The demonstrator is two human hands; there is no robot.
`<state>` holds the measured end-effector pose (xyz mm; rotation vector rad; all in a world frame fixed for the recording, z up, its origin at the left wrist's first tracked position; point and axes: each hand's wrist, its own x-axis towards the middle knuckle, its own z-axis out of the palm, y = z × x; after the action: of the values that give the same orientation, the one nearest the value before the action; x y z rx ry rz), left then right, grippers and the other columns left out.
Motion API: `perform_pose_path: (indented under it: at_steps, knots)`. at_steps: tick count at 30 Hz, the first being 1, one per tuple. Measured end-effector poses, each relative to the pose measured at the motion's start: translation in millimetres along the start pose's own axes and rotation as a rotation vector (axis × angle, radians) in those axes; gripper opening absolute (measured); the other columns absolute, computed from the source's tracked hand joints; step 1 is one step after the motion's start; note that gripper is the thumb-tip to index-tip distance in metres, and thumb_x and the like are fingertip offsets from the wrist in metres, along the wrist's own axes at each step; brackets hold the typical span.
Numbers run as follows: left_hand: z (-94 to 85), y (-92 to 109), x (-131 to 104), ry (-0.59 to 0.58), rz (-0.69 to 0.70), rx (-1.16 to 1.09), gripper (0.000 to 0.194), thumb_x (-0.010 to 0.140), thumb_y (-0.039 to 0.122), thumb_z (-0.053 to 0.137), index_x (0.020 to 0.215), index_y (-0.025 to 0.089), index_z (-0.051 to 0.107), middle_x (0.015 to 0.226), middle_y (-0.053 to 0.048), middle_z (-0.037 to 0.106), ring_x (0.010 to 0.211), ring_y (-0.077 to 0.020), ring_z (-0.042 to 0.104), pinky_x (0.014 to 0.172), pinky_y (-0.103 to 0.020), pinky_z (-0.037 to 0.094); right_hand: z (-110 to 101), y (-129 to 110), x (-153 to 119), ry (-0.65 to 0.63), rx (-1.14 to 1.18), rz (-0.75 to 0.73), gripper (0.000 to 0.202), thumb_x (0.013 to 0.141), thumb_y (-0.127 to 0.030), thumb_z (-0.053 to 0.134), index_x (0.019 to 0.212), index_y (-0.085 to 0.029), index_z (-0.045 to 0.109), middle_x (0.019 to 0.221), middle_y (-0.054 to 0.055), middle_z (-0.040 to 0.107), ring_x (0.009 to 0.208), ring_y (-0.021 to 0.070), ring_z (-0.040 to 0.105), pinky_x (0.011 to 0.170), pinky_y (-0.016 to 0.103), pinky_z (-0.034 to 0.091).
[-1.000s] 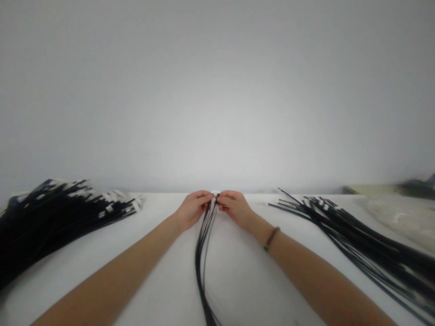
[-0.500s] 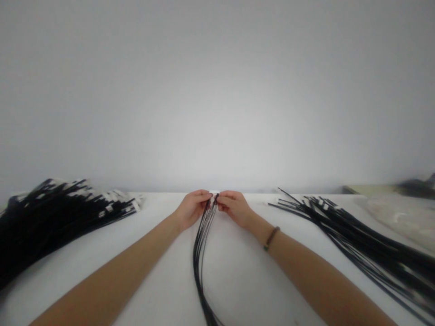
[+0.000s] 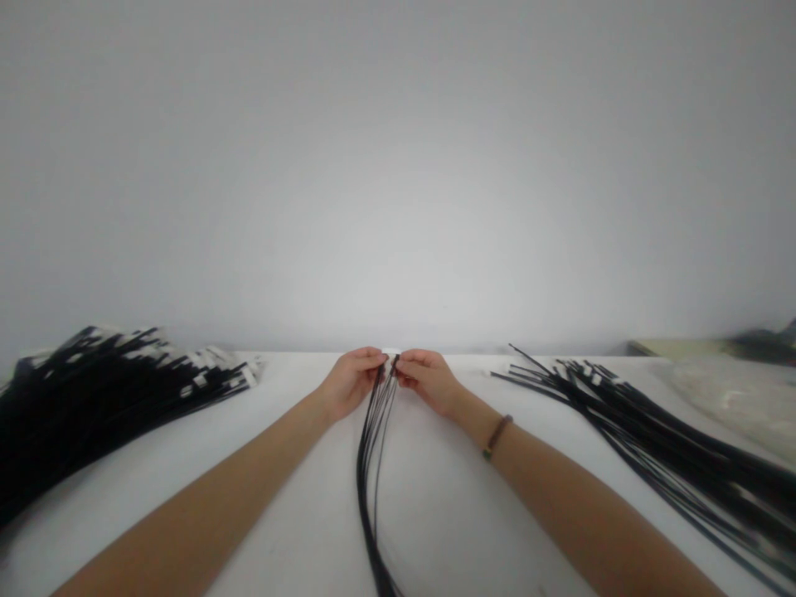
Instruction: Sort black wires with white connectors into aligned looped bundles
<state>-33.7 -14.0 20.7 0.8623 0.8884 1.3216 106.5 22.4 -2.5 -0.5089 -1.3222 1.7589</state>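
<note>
Several thin black cables (image 3: 364,477) run from the bottom edge up to my two hands at the middle of the table. My left hand (image 3: 356,381) is closed, its thumb and fingers pinching cable ends. Close beside it, my right hand (image 3: 429,380) pinches other cable ends of the same bunch, with a small gap between the two hands. Something small and white shows at the fingertips, too blurred to make out. A dark beaded bracelet (image 3: 497,435) sits on my right wrist.
A thick pile of black cables (image 3: 93,406) with white ends lies at the left. More black cables (image 3: 647,431) are spread at the right. Beyond them is a clear plastic bag (image 3: 734,398) with pale contents. A plain wall (image 3: 398,182) stands behind the white table (image 3: 298,514).
The hanging cables have shifted slightly to the right below my hands, and one strand stands further apart. Both hands stay nearly in the same place, still pinching the ends.
</note>
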Motion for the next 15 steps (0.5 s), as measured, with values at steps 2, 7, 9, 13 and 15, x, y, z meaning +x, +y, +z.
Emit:
perform_pose_path:
  at_steps: [2,7,9,13,15]
  knots:
    - [-0.6,-0.2,0.1,0.000,0.001,0.009,0.006,0.060,0.012,0.061,0.060,0.010,0.055,0.059,-0.003,0.055,0.054,-0.0091,0.049,0.053,-0.021,0.038,0.3,1.6,0.7,0.025,-0.045,-0.005,0.013,0.059,-0.023,0.064,0.063,-0.013,0.057,0.055,0.000,0.053,0.051,0.0080,0.045,0.052,0.023,0.034]
    - [-2.3,-1.1,0.8,-0.023,0.014,0.026,0.006,0.060,0.013,0.061,0.060,0.011,0.056,0.056,-0.002,0.054,0.053,-0.0089,0.048,0.051,-0.021,0.036,1.4,3.8,1.7,0.042,-0.106,-0.040,0.008,0.057,-0.017,0.061,0.062,-0.014,0.056,0.056,-0.001,0.054,0.049,0.0072,0.044,0.049,0.021,0.033]
    - [-2.0,-1.1,0.7,-0.022,0.016,0.026,0.006,0.060,0.012,0.062,0.060,0.011,0.056,0.057,-0.002,0.054,0.053,-0.0089,0.048,0.051,-0.021,0.036,2.2,2.8,1.2,0.040,-0.098,-0.036,0.009,0.055,-0.016,0.061,0.062,-0.014,0.056,0.057,-0.001,0.055,0.050,0.0076,0.045,0.050,0.021,0.035]
    - [-1.5,-1.0,0.5,-0.040,0.012,0.029,0.008,0.059,0.014,0.063,0.060,0.010,0.056,0.058,-0.003,0.055,0.055,-0.0097,0.049,0.055,-0.023,0.038,3.5,-0.5,-0.6,0.001,-0.003,-0.003,0.013,0.055,-0.018,0.062,0.064,-0.014,0.053,0.063,0.000,0.058,0.058,0.0111,0.052,0.057,0.025,0.041]
    - [-2.2,-1.4,0.6,-0.048,0.010,0.020,0.008,0.059,0.015,0.063,0.060,0.010,0.057,0.059,-0.003,0.055,0.057,-0.0103,0.049,0.058,-0.024,0.040,3.6,-1.4,-1.3,-0.011,0.019,0.004,0.015,0.056,-0.020,0.063,0.065,-0.014,0.052,0.063,0.000,0.058,0.058,0.0115,0.053,0.057,0.026,0.041]
